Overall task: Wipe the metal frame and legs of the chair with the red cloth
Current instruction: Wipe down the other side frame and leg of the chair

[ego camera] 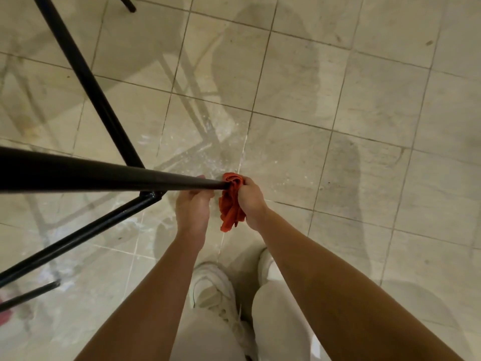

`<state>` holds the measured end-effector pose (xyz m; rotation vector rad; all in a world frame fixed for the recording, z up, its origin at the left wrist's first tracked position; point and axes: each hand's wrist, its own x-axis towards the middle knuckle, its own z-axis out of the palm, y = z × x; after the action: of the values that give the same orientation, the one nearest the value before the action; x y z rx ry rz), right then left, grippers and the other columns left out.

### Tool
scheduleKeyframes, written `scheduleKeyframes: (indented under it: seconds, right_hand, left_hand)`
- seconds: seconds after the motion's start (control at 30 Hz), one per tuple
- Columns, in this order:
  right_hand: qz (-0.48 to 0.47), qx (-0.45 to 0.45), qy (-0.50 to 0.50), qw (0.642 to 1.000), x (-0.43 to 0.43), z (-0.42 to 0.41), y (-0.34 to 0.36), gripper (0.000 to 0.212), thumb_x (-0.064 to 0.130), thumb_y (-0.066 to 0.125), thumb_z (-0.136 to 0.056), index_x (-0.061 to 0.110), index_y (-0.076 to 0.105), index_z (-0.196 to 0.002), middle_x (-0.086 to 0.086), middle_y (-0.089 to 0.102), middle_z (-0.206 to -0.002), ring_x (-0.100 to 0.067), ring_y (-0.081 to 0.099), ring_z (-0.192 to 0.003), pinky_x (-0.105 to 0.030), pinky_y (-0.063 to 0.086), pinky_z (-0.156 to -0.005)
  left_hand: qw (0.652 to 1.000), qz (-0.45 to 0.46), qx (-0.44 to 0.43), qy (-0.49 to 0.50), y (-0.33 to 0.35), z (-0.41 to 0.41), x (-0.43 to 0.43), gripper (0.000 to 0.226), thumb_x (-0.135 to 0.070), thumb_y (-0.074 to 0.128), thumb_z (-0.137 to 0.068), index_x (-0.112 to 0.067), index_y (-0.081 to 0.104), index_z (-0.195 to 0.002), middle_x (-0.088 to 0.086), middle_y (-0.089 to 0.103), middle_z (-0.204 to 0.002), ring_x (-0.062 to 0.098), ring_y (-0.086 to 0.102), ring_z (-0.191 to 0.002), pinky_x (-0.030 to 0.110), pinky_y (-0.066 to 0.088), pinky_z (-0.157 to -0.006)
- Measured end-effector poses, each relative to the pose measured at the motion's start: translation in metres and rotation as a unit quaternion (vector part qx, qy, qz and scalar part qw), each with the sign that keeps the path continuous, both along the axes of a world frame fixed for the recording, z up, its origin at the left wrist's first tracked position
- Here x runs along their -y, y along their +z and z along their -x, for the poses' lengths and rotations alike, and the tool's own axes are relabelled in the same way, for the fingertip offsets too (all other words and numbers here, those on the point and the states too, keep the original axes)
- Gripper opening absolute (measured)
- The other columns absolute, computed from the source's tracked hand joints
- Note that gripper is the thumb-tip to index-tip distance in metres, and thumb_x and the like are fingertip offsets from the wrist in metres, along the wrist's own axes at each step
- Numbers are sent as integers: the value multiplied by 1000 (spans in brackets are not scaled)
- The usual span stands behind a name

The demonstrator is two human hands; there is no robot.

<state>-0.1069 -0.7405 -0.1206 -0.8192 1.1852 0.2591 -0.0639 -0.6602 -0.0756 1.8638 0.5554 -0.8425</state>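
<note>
A black metal chair leg (104, 175) runs from the left edge toward the middle of the view, tapering to its end. My left hand (192, 207) grips the leg near that end. My right hand (251, 204) holds the crumpled red cloth (231, 204) wrapped over the leg's tip, with the rest of the cloth hanging down between my hands. Other black frame bars (86, 82) join at a welded corner (149, 196) just left of my left hand.
The floor is pale tile (364, 126) with wet streaks and whitish marks near the hands. My white shoes (216, 287) and light trousers (276, 321) are below. Another dark leg tip (128, 3) shows at the top. Something red lies at the lower left edge (5, 313).
</note>
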Motion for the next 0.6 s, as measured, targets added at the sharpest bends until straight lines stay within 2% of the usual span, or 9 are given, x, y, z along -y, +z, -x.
scheduleKeyframes:
  seconds: [0.07, 0.13, 0.2, 0.27, 0.37, 0.5, 0.6]
  right_hand:
    - [-3, 23, -9, 1000, 1, 5, 7, 31, 2, 28, -95, 7, 48, -117, -18, 56, -66, -29, 55, -54, -40, 48, -52]
    - [-1, 44, -10, 999, 1, 9, 14, 32, 1, 29, -94, 8, 50, -117, -18, 57, -68, -30, 55, -54, -39, 47, -51]
    - [8, 38, 16, 999, 2, 7, 16, 33, 2, 28, -94, 10, 49, -117, -17, 57, -68, -29, 55, -56, -39, 48, -51]
    - [14, 10, 45, 999, 3, -1, 17, 33, 3, 26, -94, 14, 48, -116, -14, 57, -67, -27, 55, -56, -37, 48, -50]
    - [18, -16, 87, 996, 4, -8, 31, 32, 4, 26, -94, 18, 49, -111, -12, 56, -66, -25, 54, -54, -35, 49, -49]
    - [27, 12, 102, 994, 3, -6, 54, 29, 6, 27, -96, 16, 48, -113, -12, 56, -66, -25, 53, -54, -35, 48, -48]
    - [41, 31, 113, 992, 1, -7, 74, 27, 7, 27, -97, 14, 46, -116, -12, 57, -67, -25, 53, -54, -34, 48, -46]
  left_hand:
    - [1000, -2, -3, 10, 0, -1, 0, 32, -7, 54, -88, -22, 59, -115, 0, 59, -100, 11, 55, -90, 30, 40, -88]
    - [1000, -6, 0, 11, 2, -2, 1, 34, -7, 53, -89, -21, 58, -120, -2, 60, -98, 10, 55, -90, 31, 41, -89]
    - [1000, 1, 4, 6, 7, -1, 3, 31, -5, 52, -89, -24, 58, -112, -6, 59, -90, 6, 54, -84, 27, 41, -83]
    - [1000, 0, 6, -14, 10, 1, 4, 26, -5, 51, -89, -29, 58, -97, -7, 58, -86, 5, 54, -82, 23, 41, -76]
    - [1000, -13, 11, -23, 21, 3, 3, 31, -5, 50, -89, -35, 54, -82, -6, 57, -83, 7, 53, -80, 22, 42, -72]
    - [1000, -20, 17, -5, 39, 2, 1, 25, -4, 46, -90, -25, 56, -100, -5, 51, -77, 7, 46, -69, 21, 39, -66]
    - [999, -24, 27, -7, 58, 0, 0, 26, -5, 45, -90, -27, 57, -100, -4, 49, -72, 6, 43, -63, 21, 36, -60]
